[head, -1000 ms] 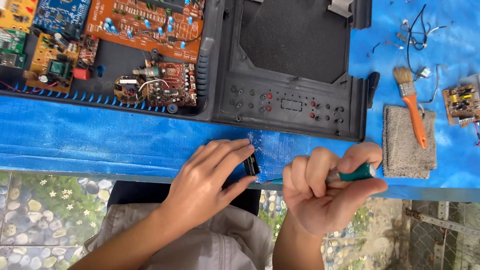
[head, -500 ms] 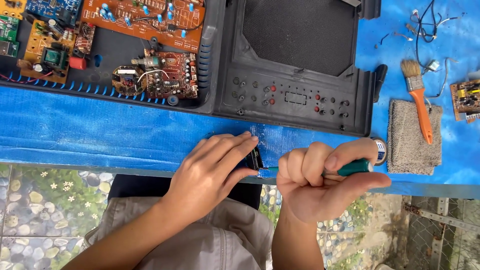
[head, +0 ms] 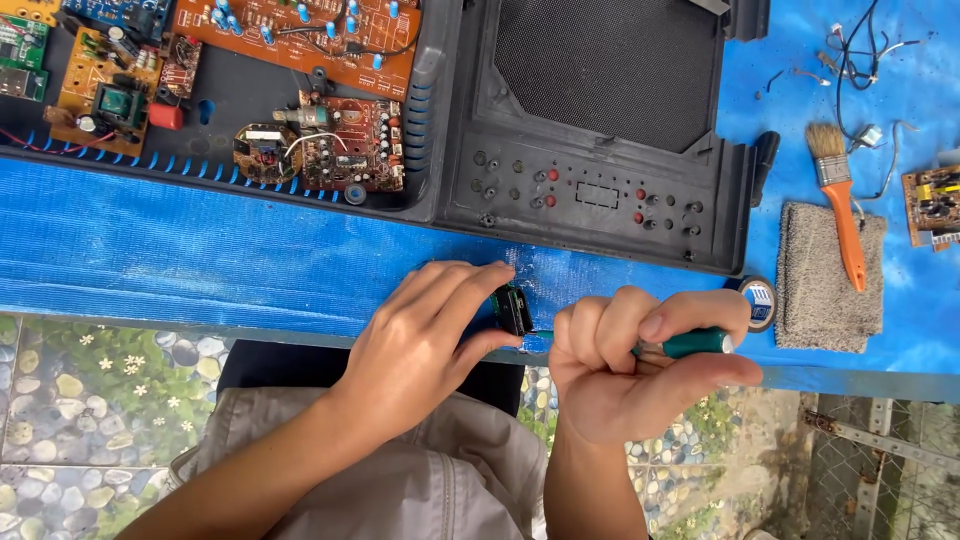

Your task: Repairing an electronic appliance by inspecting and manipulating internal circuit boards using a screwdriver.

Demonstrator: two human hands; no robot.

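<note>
Small part (head: 514, 308) at near table edge, left hand (head: 425, 340) on its left, right hand (head: 630, 365) with screwdriver (head: 685, 345) on right. Open casing (head: 600, 130) far; circuit boards (head: 300, 90) inside, far left. Tape roll (head: 760, 300), cloth (head: 830, 275), brush (head: 840, 200) right; brush seemingly partly on cloth.

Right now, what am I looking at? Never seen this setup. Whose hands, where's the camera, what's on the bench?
A head-worn camera looks down at one person's bare hands; no robot. The left hand pinches a small black component at the edge of a blue table cover. The right hand grips a green-handled screwdriver pointed at it. Behind lie an opened black plastic casing, orange circuit boards, an orange-handled brush on a grey cloth, a tape roll and loose wires.
</note>
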